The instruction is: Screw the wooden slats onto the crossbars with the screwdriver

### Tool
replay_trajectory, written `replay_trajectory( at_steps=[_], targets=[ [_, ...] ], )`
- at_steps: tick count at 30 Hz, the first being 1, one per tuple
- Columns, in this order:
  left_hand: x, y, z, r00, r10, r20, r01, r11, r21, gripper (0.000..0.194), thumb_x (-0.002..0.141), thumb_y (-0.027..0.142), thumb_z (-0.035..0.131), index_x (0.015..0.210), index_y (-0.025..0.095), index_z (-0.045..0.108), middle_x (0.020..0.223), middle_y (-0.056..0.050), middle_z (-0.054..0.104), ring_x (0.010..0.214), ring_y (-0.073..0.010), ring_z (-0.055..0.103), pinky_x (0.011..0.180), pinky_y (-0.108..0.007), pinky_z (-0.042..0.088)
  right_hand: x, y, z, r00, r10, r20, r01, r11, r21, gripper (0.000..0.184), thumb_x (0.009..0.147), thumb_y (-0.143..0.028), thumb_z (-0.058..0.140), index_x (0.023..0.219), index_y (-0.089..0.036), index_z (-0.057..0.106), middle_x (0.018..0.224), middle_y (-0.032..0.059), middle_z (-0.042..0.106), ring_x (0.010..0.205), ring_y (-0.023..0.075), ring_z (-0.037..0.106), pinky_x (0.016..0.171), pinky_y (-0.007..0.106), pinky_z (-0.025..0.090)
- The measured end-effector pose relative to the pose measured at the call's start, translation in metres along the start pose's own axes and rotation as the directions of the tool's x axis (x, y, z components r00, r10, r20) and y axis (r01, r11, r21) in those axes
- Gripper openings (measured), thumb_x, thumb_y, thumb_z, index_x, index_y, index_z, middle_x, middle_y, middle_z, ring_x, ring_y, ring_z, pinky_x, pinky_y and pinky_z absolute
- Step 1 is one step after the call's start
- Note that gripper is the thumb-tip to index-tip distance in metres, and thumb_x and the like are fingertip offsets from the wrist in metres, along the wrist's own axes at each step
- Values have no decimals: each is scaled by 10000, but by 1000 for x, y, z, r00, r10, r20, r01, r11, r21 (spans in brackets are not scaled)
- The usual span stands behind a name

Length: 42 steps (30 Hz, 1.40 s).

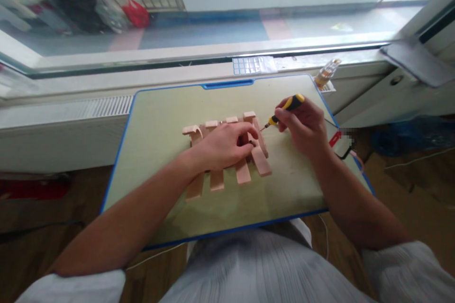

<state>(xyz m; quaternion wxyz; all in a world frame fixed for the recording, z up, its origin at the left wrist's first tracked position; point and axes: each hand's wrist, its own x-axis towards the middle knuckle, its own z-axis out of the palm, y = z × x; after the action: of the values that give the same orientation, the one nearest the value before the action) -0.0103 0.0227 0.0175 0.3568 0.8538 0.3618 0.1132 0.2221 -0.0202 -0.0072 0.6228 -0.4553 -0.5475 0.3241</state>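
Observation:
A small slatted piece of pale wood (261, 162), with several slats joined by crossbars, lies in the middle of the board. My left hand (225, 144) rests across it and hides much of its centre. The left thumb and forefinger are bent around its right end, beside a small dark spot that may be a screw. In my right hand (309, 125), closed around the handle, is a yellow and black screwdriver (292, 105). Its shaft slants down to the left, with the tip close to the rightmost crossbar; whether it touches cannot be made out.
The pale board (156, 113) has a blue rim and a handle slot at its far edge. A clear bottle with amber contents (326, 75) stands beyond its right corner. A gridded packet (254, 65) lies on the windowsill. A red object (334, 139) sits by the right edge.

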Motion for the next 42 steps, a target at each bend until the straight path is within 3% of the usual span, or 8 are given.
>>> replay_trajectory(
  at_steps=[5,9,16,22,32,42],
  targets=[
    [1,0,0,1000,-25,-14,26,997,74,76,910,249,696,926,219,764,883,-11,802,823,-195,720,734,-326,475,0,-18,-1,998,-6,61,9,999,-54,259,997,-455,876,966,-231,749,768,-24,725,610,119,622,567,278,511],
    [2,-5,2,1000,-2,-16,3,998,55,104,970,273,664,959,229,758,934,-10,812,864,-195,722,777,-334,480,6,-29,-2,992,-15,123,28,994,-109,254,991,-432,886,951,-225,745,788,-20,727,652,120,626,604,286,491],
    [5,-14,0,994,39,-98,-29,995,97,99,971,269,678,956,238,772,863,-3,777,796,-190,686,730,-326,457,18,-23,1,993,-13,121,30,990,-137,301,960,-473,896,917,-233,720,771,-19,724,638,132,615,601,300,491],
    [7,-15,1,994,70,-80,-68,997,21,169,1015,299,683,943,235,823,873,-4,820,787,-168,721,724,-284,488,18,-28,2,983,5,183,24,987,-159,278,979,-454,861,917,-228,711,773,-13,720,638,130,592,593,299,468],
    [8,-14,4,992,34,-119,-38,999,-33,126,944,277,714,878,210,797,769,17,773,689,-138,658,655,-267,448,31,-36,7,923,-17,384,159,927,-340,143,975,-328,822,950,-230,721,843,2,743,720,165,640,687,345,538],
    [7,-14,5,990,35,-139,-46,996,-80,93,913,222,726,860,192,796,736,18,753,629,-116,608,638,-266,445,52,-56,4,829,-4,559,328,813,-481,130,891,-267,845,848,-229,729,705,-21,708,617,146,576,590,316,423]
  ],
)
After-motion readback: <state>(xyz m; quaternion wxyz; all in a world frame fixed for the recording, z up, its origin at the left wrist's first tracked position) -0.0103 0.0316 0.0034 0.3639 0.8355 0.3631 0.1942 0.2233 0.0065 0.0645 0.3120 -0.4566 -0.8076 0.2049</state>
